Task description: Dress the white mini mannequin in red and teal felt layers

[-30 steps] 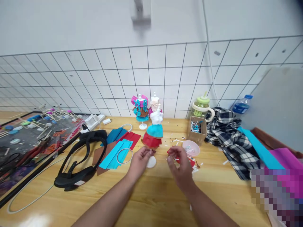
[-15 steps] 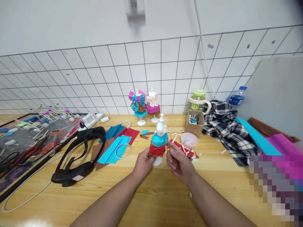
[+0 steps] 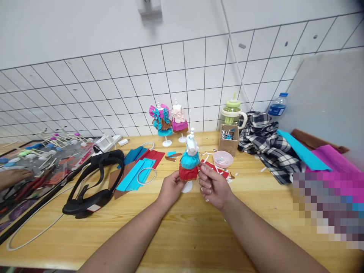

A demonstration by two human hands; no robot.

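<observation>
A small white dress form (image 3: pixel 192 146) stands tilted slightly in front of me, dressed in a paper skirt (image 3: pixel 189 167) with a blue tier over a red one. My left hand (image 3: pixel 171 188) grips it low, by the red tier just above its white round base (image 3: pixel 187 187). With thumb and forefinger pinched, my right hand (image 3: pixel 215 185) holds the right edge of the skirt where blue meets red. Behind are two other dressed forms, one in pink, blue and brown (image 3: pixel 162 120), one in cream and magenta (image 3: pixel 179 120).
Left of me lie blue paper sheets (image 3: pixel 132 176), a white ring (image 3: pixel 146 183) and a black headset (image 3: pixel 93 206). A pink dish (image 3: pixel 223 159), cardboard box (image 3: pixel 229 144), green-lidded cup (image 3: pixel 232 110) and checked cloth (image 3: pixel 264 144) stand right. Another person's hand (image 3: pixel 15 178) is at far left.
My right thumb and forefinger have closed on the skirt's edge. Another person's hand has come in at the far left. The view has tilted and shifted slightly.
</observation>
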